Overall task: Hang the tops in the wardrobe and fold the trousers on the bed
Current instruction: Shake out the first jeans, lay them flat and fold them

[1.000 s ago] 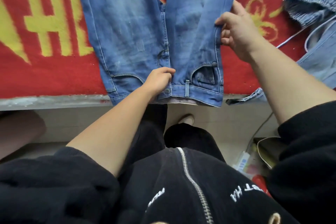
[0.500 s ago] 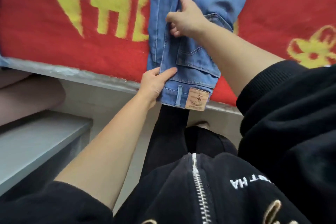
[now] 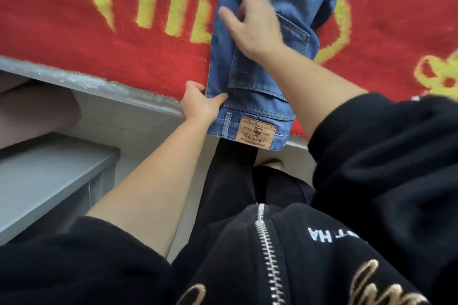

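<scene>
— Where are the jeans point(image 3: 250, 96) at rn?

— On the bed, lying on the red blanket point(image 3: 124, 57), waistband hanging just over the near edge. A sec ago they were spread flat, both legs side by side, front up. Now they're folded lengthwise, one leg over the other; back pocket and the leather patch point(image 3: 256, 132) face up. So fold no. 1 is done, I'd say.

— And your hands?

— My left hand point(image 3: 200, 104) pinches the waistband corner at the left edge, thumb on top, fingers under the denim. My right hand point(image 3: 255, 25) was curled on the side seam half a sec ago; now it's open, fingers spread, palm flat on the seat area above the pocket, holding nothing, just pressing/smoothing. It's a bit blurred, so prob mid-sweep.

— What's left?

— Legs run up out of view, can't see the hems. Next I prob need to bring the leg end down toward the waistband, maybe twice. Fabric near the top right looks rumpled, so smooth first or the fold goes crooked. Tops and wardrobe aren't in view.
</scene>
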A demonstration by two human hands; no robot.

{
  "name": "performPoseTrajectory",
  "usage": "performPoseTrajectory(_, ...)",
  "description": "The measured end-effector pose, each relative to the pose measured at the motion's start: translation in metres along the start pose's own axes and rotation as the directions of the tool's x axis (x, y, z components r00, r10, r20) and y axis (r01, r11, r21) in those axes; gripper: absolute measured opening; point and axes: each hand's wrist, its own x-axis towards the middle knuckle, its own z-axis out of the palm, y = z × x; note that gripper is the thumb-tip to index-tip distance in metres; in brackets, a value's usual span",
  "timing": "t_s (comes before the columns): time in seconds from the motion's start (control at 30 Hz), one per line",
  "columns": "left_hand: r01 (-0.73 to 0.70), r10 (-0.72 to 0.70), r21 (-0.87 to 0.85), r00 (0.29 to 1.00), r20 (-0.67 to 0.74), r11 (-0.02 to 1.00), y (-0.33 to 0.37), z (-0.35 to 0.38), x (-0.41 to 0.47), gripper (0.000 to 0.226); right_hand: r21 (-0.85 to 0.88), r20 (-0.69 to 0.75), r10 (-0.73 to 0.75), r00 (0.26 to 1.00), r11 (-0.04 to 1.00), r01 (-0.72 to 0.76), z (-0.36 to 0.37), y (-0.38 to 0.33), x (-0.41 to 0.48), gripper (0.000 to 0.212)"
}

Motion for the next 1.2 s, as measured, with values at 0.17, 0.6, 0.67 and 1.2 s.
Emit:
performPoseTrajectory(0.17,-0.018,0.018,0.024,1.000,0.020,1.000,0.003,0.003,-0.002,0.051,0.053,-0.459,0.387,0.800,0.910,-0.410,-0.023,0.049,-0.065,0.088)
performPoseTrajectory(0.6,-0.006,0.048,-0.241,0.984,0.171,0.970,-0.036,0.005,-0.080,0.040,0.486,0.255,0.547,0.797,0.641,-0.595,-0.035,0.119,-0.186,0.062)
performPoseTrajectory(0.67,0.023,0.009,-0.147,0.977,0.212,0.989,-0.052,0.015,-0.094,0.026,0.337,0.253,0.568,0.784,0.707,-0.621,-0.026,0.137,-0.211,0.066)
performPoseTrajectory(1.2,-0.374,0.375,-0.029,0.926,0.036,0.927,0.062,0.011,-0.031,0.041,0.266,-0.364,0.305,0.880,0.940,-0.216,-0.090,0.099,-0.107,0.051)
